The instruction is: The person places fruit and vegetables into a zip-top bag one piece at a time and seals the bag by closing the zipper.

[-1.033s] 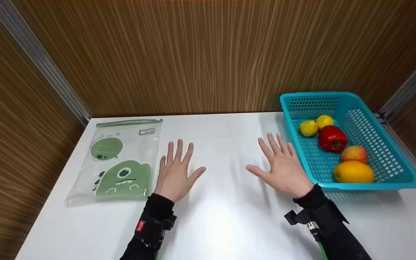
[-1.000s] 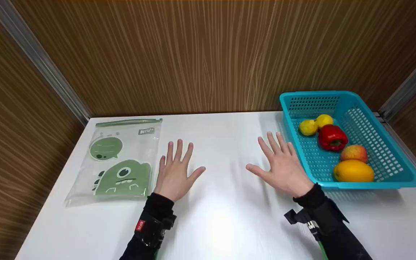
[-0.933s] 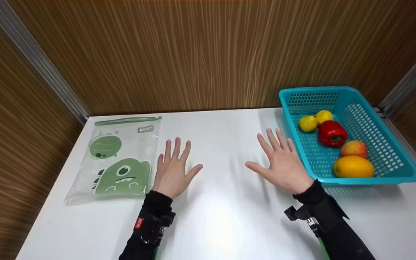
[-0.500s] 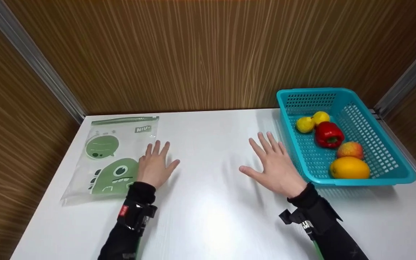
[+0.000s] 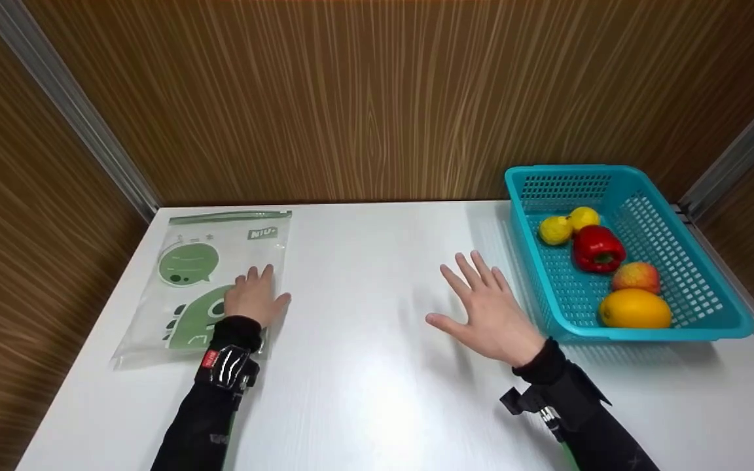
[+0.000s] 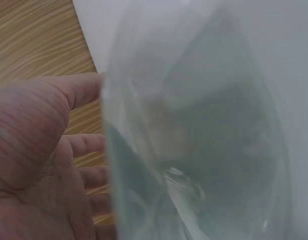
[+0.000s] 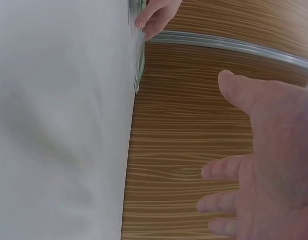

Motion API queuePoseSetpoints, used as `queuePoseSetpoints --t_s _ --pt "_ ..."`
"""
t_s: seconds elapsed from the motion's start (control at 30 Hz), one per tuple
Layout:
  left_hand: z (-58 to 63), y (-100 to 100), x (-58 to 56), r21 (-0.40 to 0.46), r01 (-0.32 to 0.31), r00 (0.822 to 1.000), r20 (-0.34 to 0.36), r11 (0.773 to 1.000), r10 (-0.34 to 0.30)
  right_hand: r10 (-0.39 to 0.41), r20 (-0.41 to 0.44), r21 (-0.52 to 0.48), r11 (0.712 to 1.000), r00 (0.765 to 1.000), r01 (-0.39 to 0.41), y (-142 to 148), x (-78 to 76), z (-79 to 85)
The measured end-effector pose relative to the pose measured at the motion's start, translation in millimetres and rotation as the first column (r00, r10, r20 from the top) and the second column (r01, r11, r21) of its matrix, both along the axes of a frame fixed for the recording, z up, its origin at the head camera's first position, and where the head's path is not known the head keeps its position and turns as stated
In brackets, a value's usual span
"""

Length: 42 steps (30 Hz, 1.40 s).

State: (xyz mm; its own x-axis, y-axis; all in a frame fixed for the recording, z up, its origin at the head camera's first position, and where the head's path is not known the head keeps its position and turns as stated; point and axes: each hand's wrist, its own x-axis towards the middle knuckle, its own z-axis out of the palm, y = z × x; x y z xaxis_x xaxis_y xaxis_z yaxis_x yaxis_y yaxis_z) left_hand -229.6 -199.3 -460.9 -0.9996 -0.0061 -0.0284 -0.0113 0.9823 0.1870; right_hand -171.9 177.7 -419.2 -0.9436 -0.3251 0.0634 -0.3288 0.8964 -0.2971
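My left hand is over the right part of a clear zip-lock bag printed with a green monster, which lies flat on the white table. Its thumb is held apart from the fingers. In the left wrist view the bag fills the middle, blurred, and its edge hides the fingertips of the left hand; whether they touch it I cannot tell. My right hand, fingers spread, hovers above the table left of the teal basket and holds nothing. The right hand also shows in the right wrist view.
Inside the basket are two lemons, a red bell pepper, a peach and a yellow oval fruit. Wood-grain panels wall in the white table at the back and both sides.
The left hand has moved left, from beside the bag to over its right part. My right hand has shifted slightly left and toward me, still spread. Bag and basket stay put.
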Motion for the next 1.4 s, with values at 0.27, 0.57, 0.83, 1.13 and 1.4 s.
queuePoseSetpoints --t_s 0.27,0.57,0.83,1.13,1.4 --pt "-5.6 -2.1 -1.0 0.041 -0.012 1.0 0.028 0.999 0.011 0.006 -0.015 0.005 1.0 1.0 -0.006 -1.6 -0.2 -3.9" --pt "-10.1 -0.8 -2.7 0.063 0.006 1.0 -0.023 0.998 -0.004 0.005 -0.024 0.008 1.0 1.0 -0.005 -2.6 -1.2 -4.8" --pt "-9.5 5.1 -2.9 0.059 0.005 0.999 -0.036 0.998 -0.003 0.001 -0.016 0.014 1.0 1.0 -0.001 -2.9 -1.2 -3.7" --pt "-12.0 6.6 -5.0 0.073 0.004 0.988 -0.153 0.997 0.007 0.014 -0.037 -0.002 1.0 0.999 -0.014 -2.3 -1.4 -4.4" --pt "-12.0 15.1 -4.9 0.105 0.055 0.975 -0.22 0.993 -0.031 0.001 -0.056 -0.018 1.0 0.998 -0.002 -1.0 -2.9 -5.8"
